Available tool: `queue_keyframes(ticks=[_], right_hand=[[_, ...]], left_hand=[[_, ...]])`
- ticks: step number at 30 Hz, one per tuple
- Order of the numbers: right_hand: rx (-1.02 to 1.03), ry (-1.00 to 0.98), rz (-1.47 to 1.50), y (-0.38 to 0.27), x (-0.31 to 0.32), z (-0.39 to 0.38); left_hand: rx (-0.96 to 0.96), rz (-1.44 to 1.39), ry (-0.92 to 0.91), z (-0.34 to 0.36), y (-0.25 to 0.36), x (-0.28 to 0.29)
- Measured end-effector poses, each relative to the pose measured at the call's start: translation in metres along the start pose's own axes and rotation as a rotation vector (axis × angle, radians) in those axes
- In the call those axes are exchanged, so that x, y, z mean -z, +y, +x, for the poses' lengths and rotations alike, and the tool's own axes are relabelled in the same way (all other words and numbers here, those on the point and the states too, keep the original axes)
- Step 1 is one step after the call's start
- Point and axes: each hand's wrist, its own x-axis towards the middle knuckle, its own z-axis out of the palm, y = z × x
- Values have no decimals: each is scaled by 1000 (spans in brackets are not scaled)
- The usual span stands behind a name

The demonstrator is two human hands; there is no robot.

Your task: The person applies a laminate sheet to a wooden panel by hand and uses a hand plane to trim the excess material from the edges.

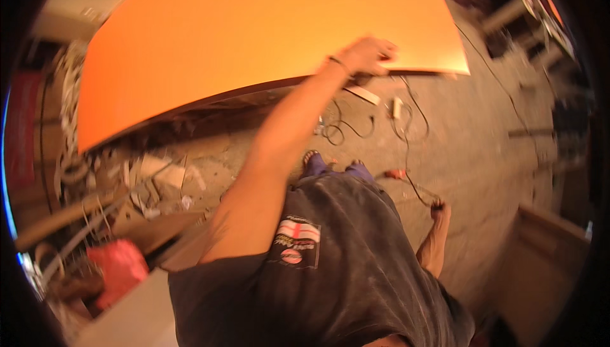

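A large, glossy orange panel [254,23] fills the upper part of the head view. Stretched across to its near edge, my left hand [367,55] has bent fingers, blurred by motion. Just below that wrist, at the panel's edge, sits a dark object [361,79] whose kind I cannot make out. Whatever the left fingers hold is hidden. Low at my right side, my right hand [440,210] is closed around a dark cord [416,188]. The cord runs up the floor toward the panel's edge, past a small red-orange piece [395,173].
A looped black cable [333,132] and pale wood strips [363,95] lie on the floor before my feet. Scrap boards [164,170] and a red bag-like item [119,269] clutter the left. A brown board-sided piece [540,252] stands at the right.
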Motion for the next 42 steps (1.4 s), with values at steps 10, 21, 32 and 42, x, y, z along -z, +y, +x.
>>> queue_keyframes(ticks=[10,21,32,42], right_hand=[[-193,-198,-393,62,28,51],[-24,-145,-443,145,-12,-24],[-112,-72,-253,119,-34,-47],[-1,-106,-340,87,-51,-53]], left_hand=[[135,87,-48,0,14,-5],[320,301,80,-160,39,64],[449,288,195,-227,35,96],[430,194,177,-229,31,101]])
